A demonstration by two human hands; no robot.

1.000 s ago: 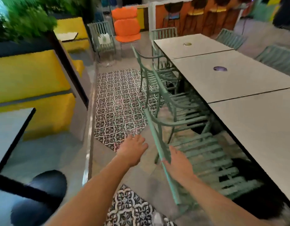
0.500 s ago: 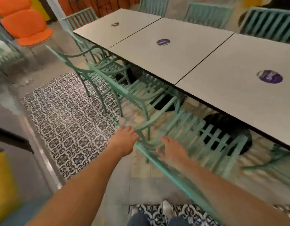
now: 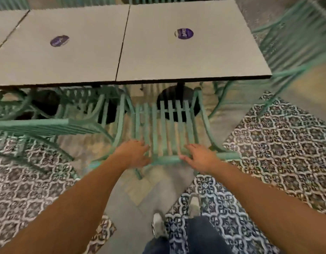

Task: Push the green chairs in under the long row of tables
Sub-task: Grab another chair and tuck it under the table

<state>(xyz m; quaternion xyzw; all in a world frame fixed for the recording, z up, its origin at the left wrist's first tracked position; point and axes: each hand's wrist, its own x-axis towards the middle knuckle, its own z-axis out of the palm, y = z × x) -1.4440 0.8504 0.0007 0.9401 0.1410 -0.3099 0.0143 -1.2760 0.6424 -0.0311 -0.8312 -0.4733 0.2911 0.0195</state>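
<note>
Matt painted-metal green chair (image 3: 167,129); smooth matt tabletop (image 3: 204,57).

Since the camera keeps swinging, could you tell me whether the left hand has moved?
Yes: the left hand has reached the chair's top rail, which it hovered beside before.

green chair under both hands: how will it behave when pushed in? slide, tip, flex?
The green chair looks like rigid slatted metal, so probably little flex. Left hand and right hand are on its top rail, high up, so it may tip rather than slide. Legs could catch where patterned tile meets plain floor.
</note>
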